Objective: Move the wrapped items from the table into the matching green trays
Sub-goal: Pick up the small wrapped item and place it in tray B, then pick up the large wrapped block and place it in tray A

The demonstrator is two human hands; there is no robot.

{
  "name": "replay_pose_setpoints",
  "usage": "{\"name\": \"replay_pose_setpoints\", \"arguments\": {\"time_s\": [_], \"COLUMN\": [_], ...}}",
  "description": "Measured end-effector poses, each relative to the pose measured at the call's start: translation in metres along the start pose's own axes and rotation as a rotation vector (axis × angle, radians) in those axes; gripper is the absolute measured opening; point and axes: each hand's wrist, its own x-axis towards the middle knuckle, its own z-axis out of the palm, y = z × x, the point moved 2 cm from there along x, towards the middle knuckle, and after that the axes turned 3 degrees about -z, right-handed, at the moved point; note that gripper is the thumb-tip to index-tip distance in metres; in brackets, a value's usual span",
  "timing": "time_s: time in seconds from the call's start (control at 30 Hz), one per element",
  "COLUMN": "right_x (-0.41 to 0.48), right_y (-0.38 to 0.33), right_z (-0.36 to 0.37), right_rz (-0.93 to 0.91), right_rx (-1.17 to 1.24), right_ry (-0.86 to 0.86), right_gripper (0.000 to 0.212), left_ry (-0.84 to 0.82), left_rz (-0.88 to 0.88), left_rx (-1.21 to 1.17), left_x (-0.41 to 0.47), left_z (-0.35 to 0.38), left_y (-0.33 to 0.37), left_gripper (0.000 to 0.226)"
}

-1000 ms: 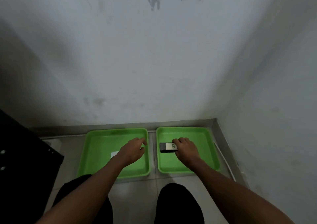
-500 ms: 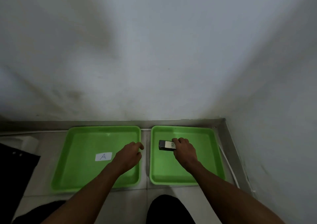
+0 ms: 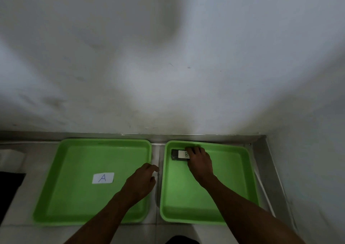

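Note:
Two green trays lie side by side on the tiled floor by the wall. The left tray (image 3: pixel 61 178) carries a white paper label marked A (image 3: pixel 103 177). In the far left corner of the right tray (image 3: pixel 237 172) lies a dark wrapped item with a white label marked B (image 3: pixel 177 154). My right hand (image 3: pixel 200 164) rests on that item's right end, fingers curled over it. My left hand (image 3: pixel 141 183) hovers over the right rim of the left tray, fingers loosely bent, holding nothing.
A grey wall rises right behind the trays, and another wall closes the right side. A metal skirting strip (image 3: pixel 265 161) runs along both walls. A dark object (image 3: pixel 9 184) sits at the left edge. My dark-clad knee (image 3: pixel 180 240) shows at the bottom.
The camera has shifted right and closer, so the dark object at left has mostly left view and label A is uncovered. My right hand with the item has moved slightly toward the tray's far corner.

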Motion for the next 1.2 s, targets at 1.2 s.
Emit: {"name": "replay_pose_setpoints", "arguments": {"time_s": [1.2], "right_x": [-0.251], "right_y": [-0.243], "right_z": [-0.536], "right_rz": [-0.102], "right_rx": [0.102], "right_ry": [0.086], "right_gripper": [0.049], "left_ry": [0.208], "left_rz": [-0.033], "left_rx": [0.218], "left_x": [-0.375], "left_z": [-0.399], "left_y": [0.179], "left_gripper": [0.040]}}
